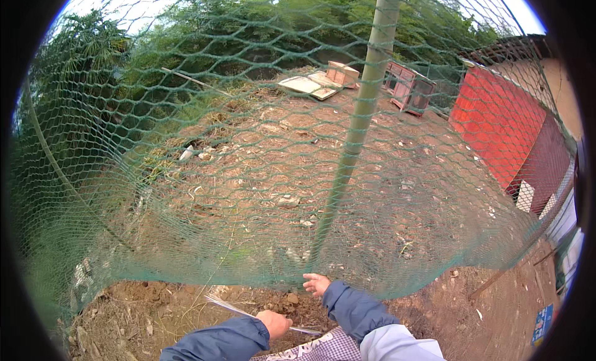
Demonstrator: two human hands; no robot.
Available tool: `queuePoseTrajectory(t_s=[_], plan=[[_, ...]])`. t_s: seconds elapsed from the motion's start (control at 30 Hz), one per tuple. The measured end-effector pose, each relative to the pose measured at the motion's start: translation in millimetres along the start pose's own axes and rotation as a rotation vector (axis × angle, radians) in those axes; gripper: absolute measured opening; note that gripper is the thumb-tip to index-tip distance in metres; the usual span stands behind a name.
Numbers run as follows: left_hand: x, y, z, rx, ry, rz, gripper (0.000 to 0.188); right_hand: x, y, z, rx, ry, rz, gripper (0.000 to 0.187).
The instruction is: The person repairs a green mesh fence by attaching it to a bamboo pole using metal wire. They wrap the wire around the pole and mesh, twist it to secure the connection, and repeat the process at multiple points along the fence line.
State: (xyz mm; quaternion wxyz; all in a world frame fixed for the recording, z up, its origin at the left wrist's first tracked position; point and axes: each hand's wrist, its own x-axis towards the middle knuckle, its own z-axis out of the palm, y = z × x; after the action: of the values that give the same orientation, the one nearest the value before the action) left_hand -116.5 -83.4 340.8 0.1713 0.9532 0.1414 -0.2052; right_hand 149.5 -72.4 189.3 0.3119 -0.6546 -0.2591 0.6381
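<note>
My left hand is closed round a bundle of thin, whitish strips, which stick out on both sides of the fist. Whether they are wires or plastic ties I cannot make out. My right hand reaches forward with its fingers apart and nothing seen in them. It is at the lower edge of a green net, close to the foot of a bamboo-like pole. Whether the fingers touch the mesh is unclear. The net hangs across the view and gathers in folds near the ground.
Beyond the mesh, bare soil slopes up with stones and dry stalks. Wooden boxes and a reddish cabinet stand uphill. A red panel leans at the right. A slanting stick and a blue packet are nearer me.
</note>
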Motion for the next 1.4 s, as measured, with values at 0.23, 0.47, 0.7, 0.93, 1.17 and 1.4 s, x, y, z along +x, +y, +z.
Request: queuePoseTrajectory(t_s=[0.23,0.47,0.7,0.93,1.17,1.4], plan=[[-158,45,-84,-0.639,0.226,-0.061,0.035,-104,3,36,0.105,0.069,0.082,0.04],[-260,86,-179,-1.069,0.29,-0.289,0.036,-290,-66,88,-0.199,-0.15,-0.024,0.026],[-287,157,-255,-1.166,0.355,-0.274,0.036,-483,-272,140,0.332,-0.275,-0.698,0.03],[-269,209,-334,-1.292,0.355,-0.183,0.031,-545,-359,109,-0.146,0.078,-1.038,0.006],[-245,240,-398,-1.663,0.4,-0.073,0.03,-562,-386,38,0.184,-0.007,-1.136,0.032],[-219,263,-418,-1.629,0.427,-0.106,0.031,-564,-390,14,-0.224,0.19,-1.322,0.042]])
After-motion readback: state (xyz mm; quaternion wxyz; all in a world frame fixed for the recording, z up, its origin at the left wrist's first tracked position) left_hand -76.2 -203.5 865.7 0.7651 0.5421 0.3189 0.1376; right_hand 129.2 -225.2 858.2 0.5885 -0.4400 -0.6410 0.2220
